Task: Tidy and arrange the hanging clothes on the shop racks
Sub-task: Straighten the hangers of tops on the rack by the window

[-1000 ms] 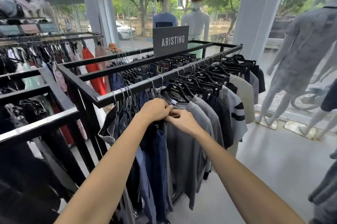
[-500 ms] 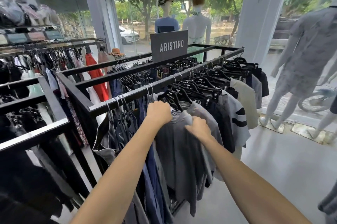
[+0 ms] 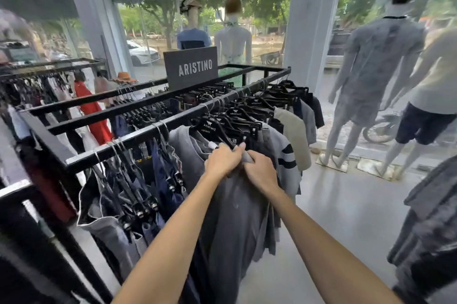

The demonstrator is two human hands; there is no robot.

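Observation:
A black metal rack (image 3: 138,136) runs from lower left to upper right, packed with clothes on black hangers (image 3: 212,125). A dark grey shirt (image 3: 235,214) hangs at the near middle of the rail. My left hand (image 3: 222,159) and my right hand (image 3: 261,170) sit side by side at its collar, both closed on the grey cloth just below the hanger. To the left of the shirt hang navy and grey trousers (image 3: 138,195) on clip hangers. Further right hang a striped grey top (image 3: 284,155) and a beige garment (image 3: 294,138).
A dark ARISTINO sign (image 3: 191,67) stands on the rack. Another rack with a red garment (image 3: 91,108) is at the left. Two mannequins (image 3: 371,76) stand on the right by the window, with open grey floor (image 3: 346,204) in front. Dark clothes (image 3: 430,217) hang at the right edge.
Both hands have shifted right along the rail and come together again at the grey shirt's collar. The view has swung right, showing more of the mannequins.

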